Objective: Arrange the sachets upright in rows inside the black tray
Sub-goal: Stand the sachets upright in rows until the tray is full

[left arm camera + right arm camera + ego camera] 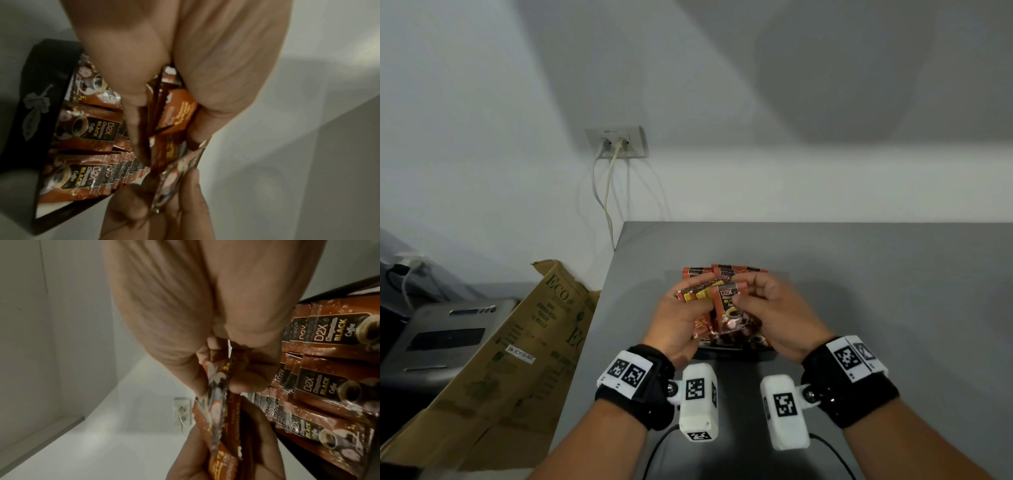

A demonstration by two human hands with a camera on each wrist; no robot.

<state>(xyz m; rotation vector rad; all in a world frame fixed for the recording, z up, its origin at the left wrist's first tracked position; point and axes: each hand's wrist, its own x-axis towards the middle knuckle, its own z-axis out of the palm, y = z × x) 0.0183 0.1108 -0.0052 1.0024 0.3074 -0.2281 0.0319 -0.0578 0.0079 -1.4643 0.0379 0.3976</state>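
We see the black tray (35,91) on the grey table (859,291), just in front of us, and it is already well filled: rows of sachets (86,177) stand upright in it, packed face to face, their top edges fanned like cards. The tray's outer wall carries a pale leaf motif.

The sachets are reddish-brown foil with a black label reading "D2X Mangosteen BLACK Coffee" in white and yellow, and a cup of dark coffee printed below.

Above the tray, our left hand (681,318) grips a small bundle of sachets (700,291), fingers curled round it and thumb across the front; the yellow-printed backs of several show. Our right hand (774,315) pinches a single sachet (727,308) by its edge between thumb and curled forefinger, beside the bundle. We cannot tell whether that sachet is clear of the bundle.

Both wrists wear black straps with white marker blocks.

Left of the table leans a brown cardboard box (517,349); beyond it sits a grey machine (448,339). On the white wall is a socket (616,141) with two cables hanging down.
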